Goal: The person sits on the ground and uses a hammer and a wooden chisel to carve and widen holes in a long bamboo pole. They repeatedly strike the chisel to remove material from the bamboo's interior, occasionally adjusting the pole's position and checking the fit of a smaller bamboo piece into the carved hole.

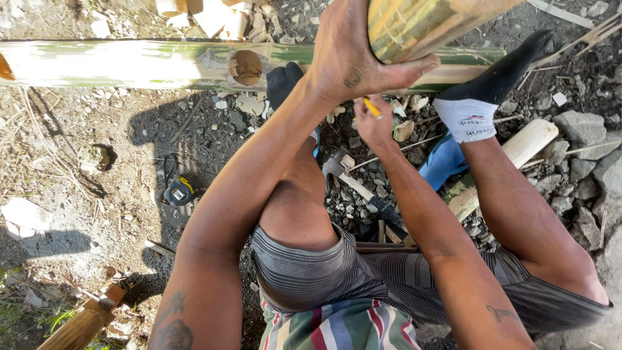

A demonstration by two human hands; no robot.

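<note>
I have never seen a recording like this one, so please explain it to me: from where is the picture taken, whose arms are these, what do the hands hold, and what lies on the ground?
There is no machine here. One camera sits on a person's head and looks down, so the arms, knees and socked feet are that person's own. The person sits on stony ground.

The left hand grips the end of a thick bamboo piece. The right hand holds a small yellow pencil just below it.

Across the top lies a long green bamboo pole with a round hole cut in it. On the ground between the legs lies a hammer, and to the left a tape measure. Pale wood chips and stones lie around.
</note>
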